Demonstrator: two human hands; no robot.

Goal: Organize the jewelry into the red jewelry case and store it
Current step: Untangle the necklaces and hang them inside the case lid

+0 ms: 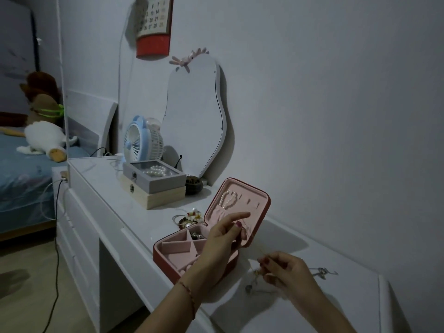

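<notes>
The red jewelry case (165, 257) lies open on the white dresser (108, 195), pink lining showing. A pearl strand (227, 199) hangs inside its raised lid. Dark jewelry (197, 235) fills one rear compartment. My left hand (222, 239) hovers over the case's right side and pinches the upper end of a thin gold chain (260, 251) near the lid. My right hand (284, 269) pinches the chain's lower end to the right of the case. A small pendant (249, 287) dangles below it. Loose bracelets (188, 218) lie behind the case.
A silver piece (322, 272) lies on the dresser right of my right hand. A grey glass-lid box (153, 177) sits on a wooden box (156, 198), with a blue fan (139, 143) and a wavy mirror (197, 116) behind. A small dark bowl (193, 185) stands beside the boxes.
</notes>
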